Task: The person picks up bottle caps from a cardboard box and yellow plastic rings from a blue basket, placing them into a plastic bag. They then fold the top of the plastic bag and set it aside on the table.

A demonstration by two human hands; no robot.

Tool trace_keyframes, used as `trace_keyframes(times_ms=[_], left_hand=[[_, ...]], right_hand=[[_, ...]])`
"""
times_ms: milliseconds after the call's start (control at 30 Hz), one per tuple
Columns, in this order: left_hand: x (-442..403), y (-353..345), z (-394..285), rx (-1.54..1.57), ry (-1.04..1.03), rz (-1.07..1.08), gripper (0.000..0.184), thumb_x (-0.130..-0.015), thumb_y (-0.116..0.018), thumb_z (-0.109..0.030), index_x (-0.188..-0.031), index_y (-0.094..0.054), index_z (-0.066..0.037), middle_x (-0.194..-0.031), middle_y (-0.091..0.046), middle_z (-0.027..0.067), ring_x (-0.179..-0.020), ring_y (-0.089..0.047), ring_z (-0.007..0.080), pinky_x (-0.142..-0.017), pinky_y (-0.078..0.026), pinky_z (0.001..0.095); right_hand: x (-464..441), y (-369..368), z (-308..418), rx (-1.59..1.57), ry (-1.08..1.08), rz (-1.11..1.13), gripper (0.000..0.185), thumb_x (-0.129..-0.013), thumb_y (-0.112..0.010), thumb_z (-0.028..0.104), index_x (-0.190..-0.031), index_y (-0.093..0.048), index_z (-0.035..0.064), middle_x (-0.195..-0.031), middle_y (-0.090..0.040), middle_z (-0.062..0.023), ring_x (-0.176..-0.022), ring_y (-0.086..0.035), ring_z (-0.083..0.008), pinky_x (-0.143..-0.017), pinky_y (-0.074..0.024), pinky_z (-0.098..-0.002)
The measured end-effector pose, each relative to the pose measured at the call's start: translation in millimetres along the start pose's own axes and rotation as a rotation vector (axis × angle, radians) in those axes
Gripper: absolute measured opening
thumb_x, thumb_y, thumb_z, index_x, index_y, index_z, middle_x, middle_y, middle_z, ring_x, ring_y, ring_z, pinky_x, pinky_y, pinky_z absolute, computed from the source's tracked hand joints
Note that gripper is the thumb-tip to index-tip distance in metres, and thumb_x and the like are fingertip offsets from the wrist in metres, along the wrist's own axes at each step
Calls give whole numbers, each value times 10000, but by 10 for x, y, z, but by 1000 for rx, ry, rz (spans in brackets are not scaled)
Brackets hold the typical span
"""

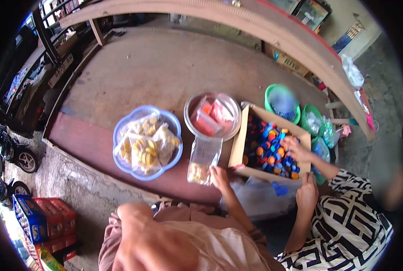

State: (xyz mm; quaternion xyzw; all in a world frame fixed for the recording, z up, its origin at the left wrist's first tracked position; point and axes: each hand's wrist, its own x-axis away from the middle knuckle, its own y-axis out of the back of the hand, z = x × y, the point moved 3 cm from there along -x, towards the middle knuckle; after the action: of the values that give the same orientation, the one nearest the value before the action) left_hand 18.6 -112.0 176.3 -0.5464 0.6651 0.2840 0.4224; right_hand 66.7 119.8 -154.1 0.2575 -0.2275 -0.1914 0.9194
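My right hand (pixel 218 178) pinches the lower right edge of a clear plastic bag (pixel 205 156), which has pale yellow pieces at its bottom. The bag lies at the table's near edge, just below a metal bowl (pixel 235 108) with red packets (pixel 209 118) inside. My left hand (pixel 158 246) is close to the camera, in front of my chest, blurred and cut off by the bottom of the view; its fingers cannot be made out. Left of the bag sits a blue scalloped plastic basket (pixel 116 135) with several filled bags (pixel 146 152) of similar yellow pieces.
At right, a co-worker's hand (pixel 296 149) reaches into a cardboard box (pixel 238 147) of colourful bottle caps (pixel 273 151); the other hand (pixel 306 192) holds a clear plastic bag (pixel 255 198). Green baskets (pixel 268 97) stand behind. Drink crates (pixel 52 221) are at lower left, and a curved wooden beam (pixel 201 8) crosses above.
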Motion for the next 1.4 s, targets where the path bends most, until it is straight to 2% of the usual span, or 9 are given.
trace_keyframes(times_ms=[133, 167, 233, 300, 500, 800, 967, 1033, 1400], left_hand=[[599, 446, 671, -209, 591, -466, 487, -910, -456, -500, -1034, -472, -29, -983, -463, 81, -910, -440, 173, -802, -371, 303], [924, 480, 944, -158, 812, -665, 432, -947, -441, -402, -1127, -437, -10, -1052, -446, 80, -966, -409, 145, -854, -349, 279], [1733, 509, 1474, -430, 1150, -767, 568, -945, -464, -361, -1291, -302, 60, -1190, -405, 180, -1122, -420, 253, -986, -322, 356], [2321, 463, 1804, -1136, 1083, -623, 618, -923, -506, -363, -1298, -270, 69, -1224, -379, 242, -1181, -395, 344, -1020, -308, 397], [2432, 677, 2042, -968, 1101, -785, 582, -878, -593, -255, -1275, -303, 55, -1151, -424, 254, -1068, -450, 364, -943, -371, 411], [2321, 843, 1994, -745, 1048, -1017, 160, -905, -567, -150, -912, -506, -2, -695, -535, 42, -626, -501, 93, -578, -439, 256], [2411, 781, 2074, -645, 895, -1004, 187, -905, -577, -178, -868, -496, -13, -691, -521, 32, -617, -488, 80, -566, -418, 240], [2370, 764, 2039, -671, 869, -970, 193, -904, -581, -178, -852, -496, -13, -692, -520, 34, -619, -486, 79, -564, -414, 237], [2280, 799, 1860, -458, 675, -1106, 162, -824, -647, 12, -844, -504, -60, -792, -574, -8, -721, -534, 57, -667, -445, 216]], right_hand=[[-72, -83, -199, -65, 113, -37, 396, -933, -444, 337, -784, -617, 14, -629, -601, -116, -583, -609, -215, -581, -463, -345], [-39, -61, -175, -85, 117, -59, 411, -936, -439, 350, -780, -614, 13, -638, -601, -120, -581, -606, -195, -581, -466, -338], [15, -23, -146, -193, -40, 32, 444, -930, -415, 393, -818, -619, 15, -709, -608, -215, -740, -624, -361, -662, -461, -406], [26, -32, -219, -133, -1, -57, 469, -935, -401, 409, -833, -601, -3, -714, -598, -234, -750, -618, -376, -667, -456, -414], [3, -26, -274, -162, 31, -68, 541, -942, -373, 459, -807, -556, -32, -702, -568, -254, -735, -602, -388, -647, -423, -444], [89, 67, -92, -107, 76, -54, 448, -943, -423, 365, -774, -538, -33, -678, -543, -248, -688, -580, -399, -595, -413, -429], [114, 99, -75, -483, 302, -140, 191, -892, -545, 135, -1040, -598, 28, -904, -601, -35, -776, -539, -107, -700, -447, -269], [189, 182, 78, -635, 209, -125, 236, -892, -544, 118, -1094, -587, 3, -997, -606, -50, -898, -554, -99, -775, -440, -250], [327, 437, 418, -796, 300, -338, 213, -935, -503, 143, -970, -615, -35, -852, -639, -95, -761, -621, -167, -703, -509, -295]])
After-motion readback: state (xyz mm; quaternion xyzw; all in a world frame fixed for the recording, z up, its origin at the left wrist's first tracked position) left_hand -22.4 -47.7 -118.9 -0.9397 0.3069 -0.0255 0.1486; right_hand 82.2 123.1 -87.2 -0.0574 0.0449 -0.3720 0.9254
